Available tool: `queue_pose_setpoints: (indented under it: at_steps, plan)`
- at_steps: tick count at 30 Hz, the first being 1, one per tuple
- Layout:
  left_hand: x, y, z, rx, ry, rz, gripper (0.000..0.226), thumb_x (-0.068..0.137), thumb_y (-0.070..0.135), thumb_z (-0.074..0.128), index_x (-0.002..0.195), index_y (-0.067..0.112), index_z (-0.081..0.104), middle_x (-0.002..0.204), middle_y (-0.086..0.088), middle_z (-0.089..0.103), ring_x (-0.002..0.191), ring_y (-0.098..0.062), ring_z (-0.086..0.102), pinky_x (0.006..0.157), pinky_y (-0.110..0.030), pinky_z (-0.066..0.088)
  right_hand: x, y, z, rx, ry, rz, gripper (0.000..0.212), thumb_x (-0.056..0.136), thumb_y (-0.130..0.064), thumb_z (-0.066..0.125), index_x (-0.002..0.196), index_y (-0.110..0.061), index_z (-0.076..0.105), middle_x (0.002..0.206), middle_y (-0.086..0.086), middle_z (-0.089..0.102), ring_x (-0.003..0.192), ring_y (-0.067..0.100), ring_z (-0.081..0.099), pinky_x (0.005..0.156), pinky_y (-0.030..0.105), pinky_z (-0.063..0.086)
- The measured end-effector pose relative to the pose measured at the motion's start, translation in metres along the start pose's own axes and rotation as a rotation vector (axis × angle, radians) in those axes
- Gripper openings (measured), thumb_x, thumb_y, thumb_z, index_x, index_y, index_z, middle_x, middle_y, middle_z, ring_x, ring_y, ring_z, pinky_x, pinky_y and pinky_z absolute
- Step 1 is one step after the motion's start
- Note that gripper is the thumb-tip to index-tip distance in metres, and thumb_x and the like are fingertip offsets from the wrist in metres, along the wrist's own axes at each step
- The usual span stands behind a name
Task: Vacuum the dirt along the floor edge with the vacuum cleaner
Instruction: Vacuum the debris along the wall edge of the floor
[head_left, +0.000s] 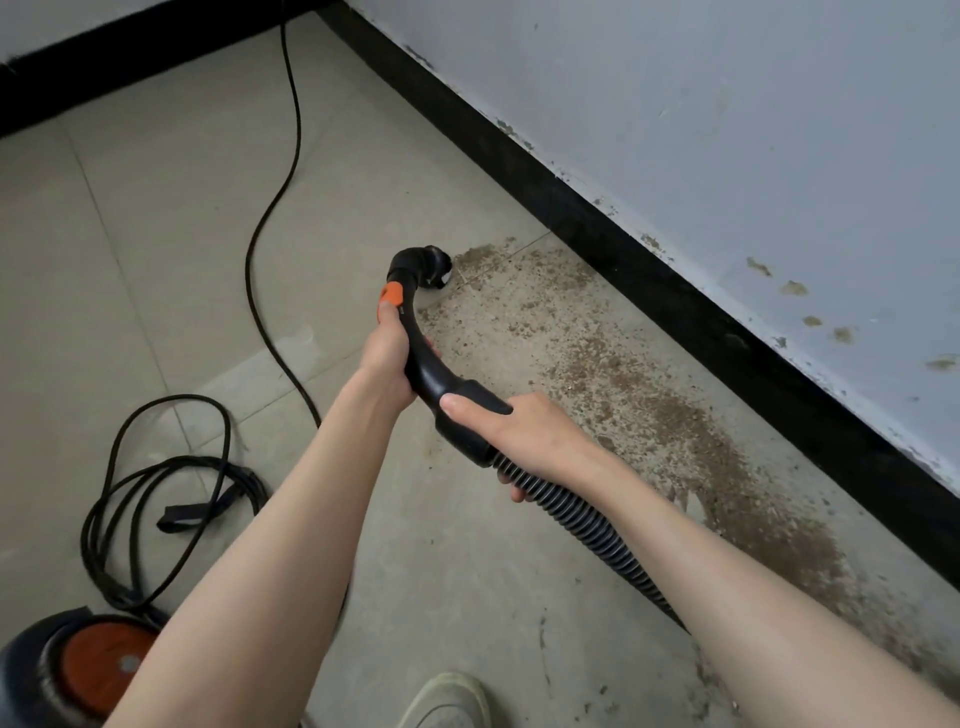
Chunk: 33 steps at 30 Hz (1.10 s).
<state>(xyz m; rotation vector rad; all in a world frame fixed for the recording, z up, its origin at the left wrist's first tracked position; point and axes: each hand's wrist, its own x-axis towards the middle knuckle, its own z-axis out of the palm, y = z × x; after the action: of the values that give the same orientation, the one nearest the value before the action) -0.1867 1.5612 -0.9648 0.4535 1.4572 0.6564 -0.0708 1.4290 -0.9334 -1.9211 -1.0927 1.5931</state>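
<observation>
Both hands wrapped on curved black plastic vacuum handle (423, 358): left hand (387, 358) near orange switch, right hand (524, 431) at hose cuff. Nozzle at top of brown dirt strip (649, 395), mid-frame; sweeping just begun. Next: drag along black skirting twd lower right.

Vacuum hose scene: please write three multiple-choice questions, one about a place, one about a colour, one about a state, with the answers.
1. Where does the dirt lie?
A. along the black baseboard
B. under the coiled cable
C. on the shoe

2. What colour is the button on the handle?
A. green
B. orange
C. white

3. How is the handle held?
A. by one hand
B. by no hand
C. by both hands

Answers: 1 A, the brown band follows the baseboard; 2 B, it is orange under the thumb; 3 C, the left hand and the right hand both grip it.
</observation>
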Motion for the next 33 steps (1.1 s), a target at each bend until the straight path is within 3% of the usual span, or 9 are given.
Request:
queue_pose_setpoints:
  at_steps: [5,19,24,28,33]
  plan:
    - [0.008,0.009,0.03,0.048,-0.022,-0.001,0.052,0.091,0.059,0.047,0.096,0.008,0.054,0.066,-0.003,0.051,0.054,-0.017,0.049,0.059,-0.029,0.045,0.006,-0.002,-0.02,0.033,0.061,0.024,0.065,0.075,-0.074,0.06,0.077,-0.01,0.064,0.046,-0.001,0.062,0.042,0.02,0.063,0.039,0.02,0.044]
    - [0.01,0.013,0.099,0.214,-0.184,0.013,0.046,0.09,0.054,0.052,0.08,0.009,0.053,0.062,-0.003,0.05,0.053,-0.017,0.048,0.054,-0.026,0.044,0.001,0.011,-0.048,0.29,0.166,0.094,0.07,0.07,-0.073,0.066,0.085,-0.004,0.062,0.053,0.005,0.06,0.043,0.024,0.062,0.049,0.031,0.051]
    - [0.005,0.006,0.105,0.238,-0.243,-0.021,0.044,0.089,0.053,0.056,0.085,0.009,0.054,0.06,-0.003,0.049,0.051,-0.016,0.047,0.052,-0.026,0.044,-0.013,0.013,-0.048,0.267,0.18,0.107,0.07,0.072,-0.074,0.061,0.086,-0.005,0.062,0.048,0.002,0.061,0.042,0.024,0.063,0.045,0.026,0.048]
    - [-0.006,-0.001,0.113,0.234,-0.25,-0.053,0.043,0.089,0.052,0.057,0.081,0.01,0.054,0.058,-0.002,0.049,0.05,-0.015,0.047,0.049,-0.024,0.043,-0.028,0.014,-0.059,0.283,0.182,0.134,0.068,0.076,-0.072,0.062,0.089,-0.005,0.055,0.061,0.009,0.063,0.041,0.023,0.062,0.046,0.028,0.051]
    - [-0.025,-0.015,0.119,0.239,-0.241,-0.095,0.043,0.087,0.051,0.059,0.074,0.011,0.053,0.056,-0.001,0.048,0.05,-0.014,0.045,0.055,-0.024,0.042,-0.049,0.024,-0.065,0.319,0.164,0.144,0.07,0.076,-0.071,0.063,0.09,-0.002,0.058,0.047,0.006,0.06,0.04,0.022,0.06,0.045,0.027,0.051]
